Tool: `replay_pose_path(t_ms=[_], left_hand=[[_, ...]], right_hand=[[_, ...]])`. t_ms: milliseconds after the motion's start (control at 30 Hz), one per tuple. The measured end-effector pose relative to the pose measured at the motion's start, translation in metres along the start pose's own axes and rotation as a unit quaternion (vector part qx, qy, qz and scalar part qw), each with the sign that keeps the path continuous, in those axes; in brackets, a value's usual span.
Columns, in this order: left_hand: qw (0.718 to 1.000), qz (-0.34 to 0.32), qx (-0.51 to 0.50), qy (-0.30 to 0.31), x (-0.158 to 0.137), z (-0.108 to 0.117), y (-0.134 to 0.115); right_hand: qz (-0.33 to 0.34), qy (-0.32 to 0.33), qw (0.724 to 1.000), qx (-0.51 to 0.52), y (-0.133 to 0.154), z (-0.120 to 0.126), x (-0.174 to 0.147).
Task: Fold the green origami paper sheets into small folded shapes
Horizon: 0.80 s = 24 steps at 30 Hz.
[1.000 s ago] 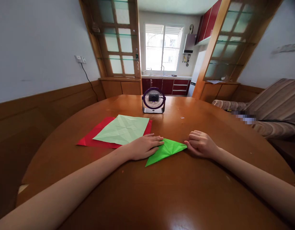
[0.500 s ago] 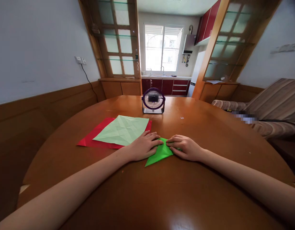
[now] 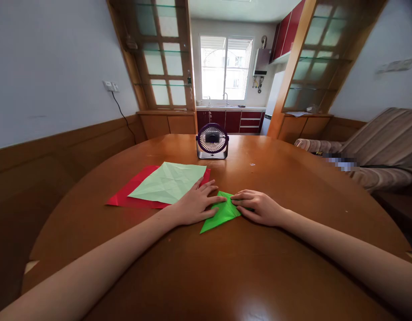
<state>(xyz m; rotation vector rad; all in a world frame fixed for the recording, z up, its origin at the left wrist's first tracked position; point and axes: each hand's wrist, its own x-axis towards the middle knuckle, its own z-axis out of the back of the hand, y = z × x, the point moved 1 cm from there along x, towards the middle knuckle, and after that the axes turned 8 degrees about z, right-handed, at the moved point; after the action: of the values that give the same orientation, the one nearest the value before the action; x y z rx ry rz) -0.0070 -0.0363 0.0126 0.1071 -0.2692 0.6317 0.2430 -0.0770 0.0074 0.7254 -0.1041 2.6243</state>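
Observation:
A bright green folded sheet of paper [image 3: 222, 213] lies on the table, with a pointed corner toward the near left. My left hand [image 3: 193, 205] rests at its left side, fingers spread, index finger and thumb lying on the paper. On the other side, my right hand [image 3: 259, 207] has its fingers pressed together and bent over the paper's right part, which it hides. Beside my left hand is a creased pale green sheet [image 3: 167, 180], lying on top of a red sheet [image 3: 124, 194].
A small purple desk fan [image 3: 212, 141] stands at the far side of the rounded wooden table [image 3: 206, 276]. A scrap [image 3: 252, 164] lies right of the fan. A striped armchair [image 3: 386, 138] is at the right, beyond the table edge.
The fingers of my left hand have spread wider and show more of the green paper between them. My right hand stays on the paper's right part. The view has shifted slightly.

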Motion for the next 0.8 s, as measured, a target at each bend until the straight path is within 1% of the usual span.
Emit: replay_pose_path(t_ms=[100, 200, 267, 400, 533, 667, 800], left_hand=[[0.997, -0.028, -0.069, 0.024, 0.002, 0.0, 0.001], [0.987, -0.017, -0.146, 0.065, 0.004, -0.001, 0.005], [0.982, -0.006, -0.172, 0.078, 0.006, -0.001, 0.009], [0.976, -0.033, -0.196, 0.089, 0.008, 0.006, 0.014], [0.97, -0.065, -0.211, 0.102, 0.008, 0.016, 0.013], [0.97, -0.059, -0.207, 0.113, 0.007, 0.02, 0.011], [0.97, -0.057, -0.211, 0.105, 0.007, 0.018, 0.01]], right_hand=[[0.008, 0.008, 1.0, -0.003, -0.001, 0.0, -0.001], [0.012, 0.015, 1.0, -0.004, -0.002, 0.0, -0.001], [0.014, 0.015, 1.0, -0.007, -0.002, 0.0, -0.001], [0.022, 0.021, 0.999, -0.016, -0.003, 0.0, -0.001], [0.026, 0.022, 0.999, -0.018, -0.005, 0.001, -0.002], [0.027, 0.016, 0.999, -0.001, -0.008, 0.0, -0.004], [0.035, 0.016, 0.999, 0.017, -0.012, 0.0, -0.005]])
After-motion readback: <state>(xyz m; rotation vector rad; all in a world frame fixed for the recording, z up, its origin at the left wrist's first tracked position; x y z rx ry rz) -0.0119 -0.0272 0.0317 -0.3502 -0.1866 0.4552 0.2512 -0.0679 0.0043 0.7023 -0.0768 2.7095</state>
